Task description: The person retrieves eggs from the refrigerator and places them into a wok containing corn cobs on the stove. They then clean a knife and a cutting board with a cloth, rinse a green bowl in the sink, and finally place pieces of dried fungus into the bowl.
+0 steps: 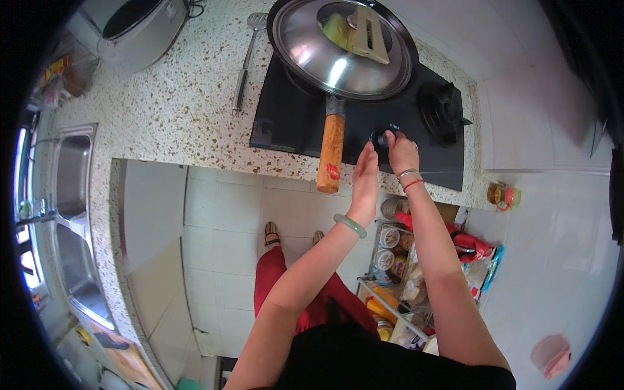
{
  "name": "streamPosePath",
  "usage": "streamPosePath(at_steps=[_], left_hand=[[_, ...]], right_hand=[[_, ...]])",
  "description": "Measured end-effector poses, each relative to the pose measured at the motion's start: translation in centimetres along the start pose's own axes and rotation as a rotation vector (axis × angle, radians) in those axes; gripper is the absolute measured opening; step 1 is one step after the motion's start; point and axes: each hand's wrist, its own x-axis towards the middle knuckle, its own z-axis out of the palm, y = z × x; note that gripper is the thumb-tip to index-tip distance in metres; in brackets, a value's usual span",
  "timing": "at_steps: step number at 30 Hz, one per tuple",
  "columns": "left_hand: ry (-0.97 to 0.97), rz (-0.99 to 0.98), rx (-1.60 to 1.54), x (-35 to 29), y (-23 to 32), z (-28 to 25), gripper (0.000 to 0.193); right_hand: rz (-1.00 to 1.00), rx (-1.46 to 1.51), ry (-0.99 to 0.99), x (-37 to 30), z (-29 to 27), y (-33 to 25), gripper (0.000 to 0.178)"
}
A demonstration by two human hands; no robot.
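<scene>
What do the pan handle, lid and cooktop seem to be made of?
Pan handle: probably wood, smoothly finished, judging by its orange-brown grain.
Lid: polished metal, likely stainless steel, given the mirror-like reflections.
Cooktop: perhaps tempered glass, from its smooth, faintly shiny black surface.

Here's the counter (201, 97), speckled cream and brown, turning a corner down the left side! A double steel sink (71, 175) sits in it, and bright light shows at the window (21, 156) on the far left. Down below, pale tiles cover the floor (221, 247), white panels (155, 214) stand under the counter, and over on the right a glossy white wall (552, 227) rises near a crowded storage rack (395, 311)!
</scene>
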Motion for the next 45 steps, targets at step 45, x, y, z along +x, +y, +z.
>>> streamPosePath(at_steps=[45], left_hand=[[0.100, 0.539, -0.019, 4.5, -6.8, -1.1, 0.047]], right_hand=[[-0.806, -0.356, -0.080, 3.1, 1.9, 5.5, 0.042]])
